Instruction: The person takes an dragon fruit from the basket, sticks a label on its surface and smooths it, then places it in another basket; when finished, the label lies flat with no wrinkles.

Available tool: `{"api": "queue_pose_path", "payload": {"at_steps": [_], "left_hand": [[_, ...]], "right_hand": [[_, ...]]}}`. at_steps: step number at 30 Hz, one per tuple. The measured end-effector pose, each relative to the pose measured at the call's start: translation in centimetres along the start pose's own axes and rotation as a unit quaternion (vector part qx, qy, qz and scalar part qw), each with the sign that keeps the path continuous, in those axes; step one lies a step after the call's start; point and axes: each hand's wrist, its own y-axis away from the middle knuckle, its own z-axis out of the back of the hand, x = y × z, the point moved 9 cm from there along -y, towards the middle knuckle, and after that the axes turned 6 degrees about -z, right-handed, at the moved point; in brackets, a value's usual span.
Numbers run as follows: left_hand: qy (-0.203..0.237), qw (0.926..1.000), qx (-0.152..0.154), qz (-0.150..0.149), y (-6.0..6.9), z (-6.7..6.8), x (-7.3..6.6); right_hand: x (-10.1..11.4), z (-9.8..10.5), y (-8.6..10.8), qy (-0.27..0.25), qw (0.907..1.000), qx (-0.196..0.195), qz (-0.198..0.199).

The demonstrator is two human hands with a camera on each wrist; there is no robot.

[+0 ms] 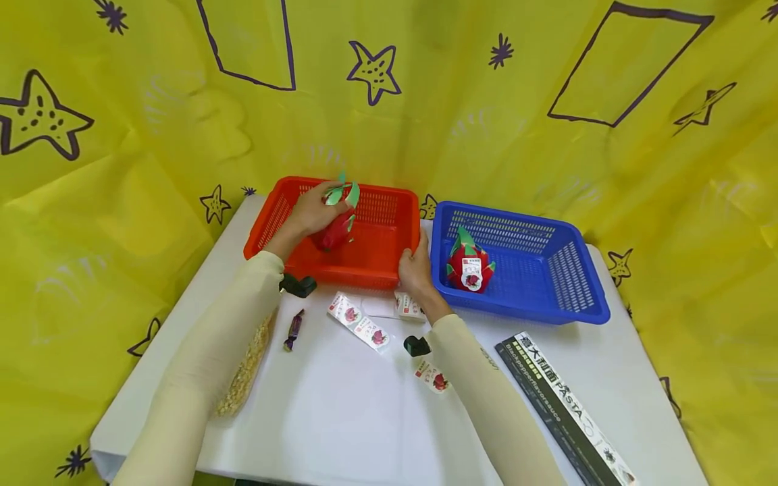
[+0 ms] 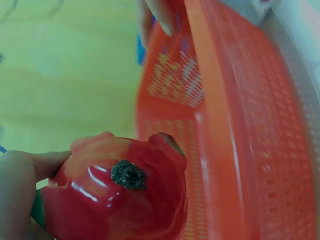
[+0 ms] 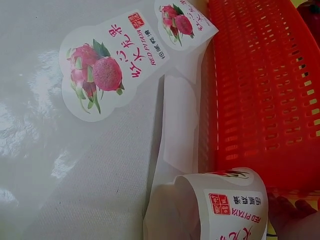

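Observation:
My left hand (image 1: 316, 210) grips a red dragon fruit (image 1: 336, 233) near its green leafy top, over the left part of the red basket (image 1: 328, 273). In the left wrist view the dragon fruit (image 2: 120, 200) shows its dark stem end, close to the basket wall (image 2: 280, 165). At the front right corner of that basket, my right hand (image 1: 417, 270) holds the rim. A roll of dragon fruit stickers (image 1: 409, 307) lies just below this hand; printed labels show on the roll (image 3: 235, 205) in the right wrist view.
Right of the red basket stands a blue basket (image 1: 529, 307) holding a labelled dragon fruit (image 1: 468, 266). A sticker strip (image 1: 361, 324), a loose sticker (image 1: 433, 376), a purple-wrapped candy (image 1: 294, 331), a bag of kernels (image 1: 246, 371) and a pasta box (image 1: 562, 405) lie on the white table (image 1: 340, 418).

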Motion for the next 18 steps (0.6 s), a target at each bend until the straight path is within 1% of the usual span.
{"api": "queue_pose_path", "payload": {"at_steps": [2, 5, 6, 8, 9, 11, 13, 15, 17, 18], "left_hand": [[0.008, 0.9998, -0.011, -0.013, 1.4, 0.3, -1.1], [0.024, 0.9988, -0.017, -0.039, 4.0, 0.5, -2.4], [0.030, 0.9982, -0.013, -0.050, 5.0, 0.4, -2.7], [0.043, 0.9968, -0.001, -0.068, 7.1, -0.3, -3.3], [0.052, 0.9958, 0.008, -0.076, 8.3, -0.8, -3.5], [0.074, 0.9937, 0.027, -0.079, 10.7, -2.0, -3.6], [0.105, 0.9908, 0.051, -0.069, 13.2, -3.6, -3.4], [0.127, 0.9868, 0.078, -0.063, 15.7, -5.3, -3.1], [0.130, 0.9841, 0.101, -0.067, 17.9, -6.8, -2.9], [0.124, 0.9835, 0.110, -0.071, 18.8, -7.5, -2.8]], "right_hand": [[-0.1, 0.1, 0.1, 0.000, 1.0000, 0.002, 0.000], [-0.2, 0.0, 0.0, -0.003, 1.0000, 0.006, -0.002], [-0.2, 0.0, 0.0, -0.004, 1.0000, 0.008, -0.004], [-0.2, 0.0, -0.1, -0.006, 0.9999, 0.008, -0.008], [-0.2, 0.1, -0.1, -0.006, 0.9999, 0.005, -0.008], [-0.1, 0.3, -0.1, -0.005, 1.0000, 0.000, -0.008], [-0.1, 0.4, 0.0, -0.005, 1.0000, -0.006, -0.006], [-0.1, 0.4, -0.1, -0.010, 0.9999, -0.004, -0.002], [-0.1, 0.2, -0.1, -0.019, 0.9998, 0.002, 0.001], [0.0, 0.1, -0.1, -0.021, 0.9998, 0.004, 0.002]]}}
